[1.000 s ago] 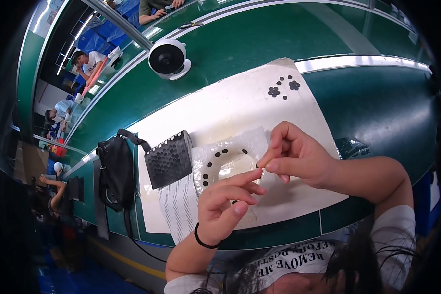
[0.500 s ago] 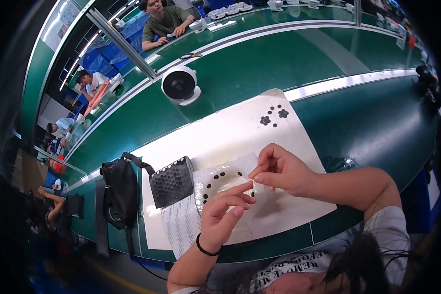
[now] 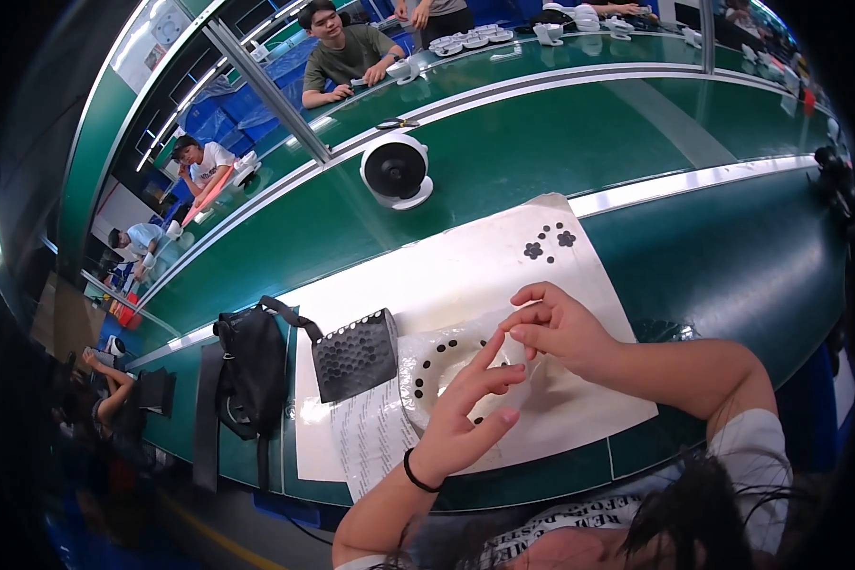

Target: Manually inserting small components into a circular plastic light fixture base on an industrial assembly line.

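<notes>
On clear plastic wrap [image 3: 410, 356] lies a round white ring-shaped part [image 3: 431, 380] with several small black dots around its rim. My left hand [image 3: 461, 423] hovers over its near side, fingers apart, the index fingertip meeting the fingertips of my right hand. Above the ring's right side, my right hand [image 3: 568, 332] has thumb and fingers pinched together; anything between them is too small to make out. My hands hide much of the ring. Just left of the ring is a curled black sheet of round stick-on pads [image 3: 356, 361], with pale gaps along its upper edge.
A white board [image 3: 465, 256] lies under these things, with loose black dots [image 3: 534, 251] at its far right. Printed film [image 3: 366, 432] and a black bag [image 3: 253, 375] are at left. Beyond stands a white round device [image 3: 394, 171]. A co-worker [image 3: 347, 57] sits across the green bench.
The view has shifted, so the scene sits lower and further right. My left index finger has straightened and now reaches up to my right fingertips; my right hand stays pinched.
</notes>
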Demonstrator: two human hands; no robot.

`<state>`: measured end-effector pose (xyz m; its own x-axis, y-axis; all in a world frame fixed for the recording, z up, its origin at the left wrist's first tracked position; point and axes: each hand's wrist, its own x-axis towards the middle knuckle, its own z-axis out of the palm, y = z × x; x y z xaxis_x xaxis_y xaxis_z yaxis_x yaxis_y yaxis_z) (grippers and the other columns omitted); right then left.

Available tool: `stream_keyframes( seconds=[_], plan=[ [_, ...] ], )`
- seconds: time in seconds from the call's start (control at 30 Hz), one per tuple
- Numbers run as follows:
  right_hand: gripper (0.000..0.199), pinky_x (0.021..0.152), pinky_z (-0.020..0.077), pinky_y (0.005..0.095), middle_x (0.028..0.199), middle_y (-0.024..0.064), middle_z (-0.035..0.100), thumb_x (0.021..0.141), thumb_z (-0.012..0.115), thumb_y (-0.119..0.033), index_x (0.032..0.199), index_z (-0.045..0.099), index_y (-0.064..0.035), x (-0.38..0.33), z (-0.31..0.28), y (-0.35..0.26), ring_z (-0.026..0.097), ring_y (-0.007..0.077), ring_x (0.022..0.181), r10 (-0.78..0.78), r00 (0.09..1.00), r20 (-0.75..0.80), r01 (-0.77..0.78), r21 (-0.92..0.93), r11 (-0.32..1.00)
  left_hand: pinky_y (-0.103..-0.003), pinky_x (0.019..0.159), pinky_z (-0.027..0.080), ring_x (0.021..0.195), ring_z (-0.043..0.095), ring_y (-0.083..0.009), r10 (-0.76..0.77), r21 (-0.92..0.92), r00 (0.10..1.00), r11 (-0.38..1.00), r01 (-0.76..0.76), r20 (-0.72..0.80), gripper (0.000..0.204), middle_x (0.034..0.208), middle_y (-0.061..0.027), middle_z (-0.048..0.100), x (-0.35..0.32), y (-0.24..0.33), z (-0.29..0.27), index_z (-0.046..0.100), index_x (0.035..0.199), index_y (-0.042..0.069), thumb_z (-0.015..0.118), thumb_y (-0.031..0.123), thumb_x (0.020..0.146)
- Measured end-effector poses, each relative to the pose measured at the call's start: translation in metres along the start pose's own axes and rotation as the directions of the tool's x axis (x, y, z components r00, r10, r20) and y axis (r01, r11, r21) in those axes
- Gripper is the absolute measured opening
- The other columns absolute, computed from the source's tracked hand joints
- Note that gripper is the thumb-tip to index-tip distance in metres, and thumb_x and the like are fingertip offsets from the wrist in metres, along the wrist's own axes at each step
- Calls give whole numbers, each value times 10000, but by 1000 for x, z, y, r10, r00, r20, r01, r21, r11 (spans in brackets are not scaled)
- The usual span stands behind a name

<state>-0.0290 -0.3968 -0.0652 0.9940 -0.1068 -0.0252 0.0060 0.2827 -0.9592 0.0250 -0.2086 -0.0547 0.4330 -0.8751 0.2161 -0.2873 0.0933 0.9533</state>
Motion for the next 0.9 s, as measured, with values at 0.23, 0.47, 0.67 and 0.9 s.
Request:
stream_keyframes(
  seconds=[0.23, 0.47, 0.67, 0.9],
  plan=[
    [318, 690, 422, 236, 1068, 106, 570, 847, 462, -25, 1144, 349, -44, -2, 3, 0, 527, 98, 728, -3, 1000, 10, 3, 4, 1000, -302, 833, 415, 1039, 500, -187, 2, -46, 999, 999, -4, -44, 340, 1392, -173, 250, 2, -2, 0, 550, 1078, 54, 576, 53, 739],
    [328, 702, 406, 229, 1085, 111, 570, 840, 448, -18, 1151, 348, -52, -3, 2, 3, 529, 93, 737, -51, 998, 35, 52, -16, 999, -300, 831, 426, 1038, 500, -188, 5, -19, 998, 1000, -7, -66, 315, 1385, -173, 264, 1, -4, 0, 559, 1055, 51, 580, 56, 740],
    [334, 709, 409, 233, 1089, 109, 566, 843, 436, -14, 1162, 344, -55, -4, 2, 4, 527, 102, 755, -64, 997, 40, 64, -8, 998, -298, 827, 433, 1054, 490, -197, 1, -4, 996, 1000, -2, -88, 291, 1371, -170, 289, 1, -4, 0, 570, 1039, 56, 583, 66, 748],
    [344, 736, 420, 247, 1106, 123, 545, 841, 412, -7, 1175, 338, -36, -6, 3, 1, 515, 118, 797, -61, 997, 42, 61, -16, 998, -297, 828, 432, 1050, 492, -195, -21, -20, 994, 1000, 18, -111, 271, 1347, -154, 329, -1, -4, 0, 573, 1029, 50, 584, 77, 760]
  ],
)
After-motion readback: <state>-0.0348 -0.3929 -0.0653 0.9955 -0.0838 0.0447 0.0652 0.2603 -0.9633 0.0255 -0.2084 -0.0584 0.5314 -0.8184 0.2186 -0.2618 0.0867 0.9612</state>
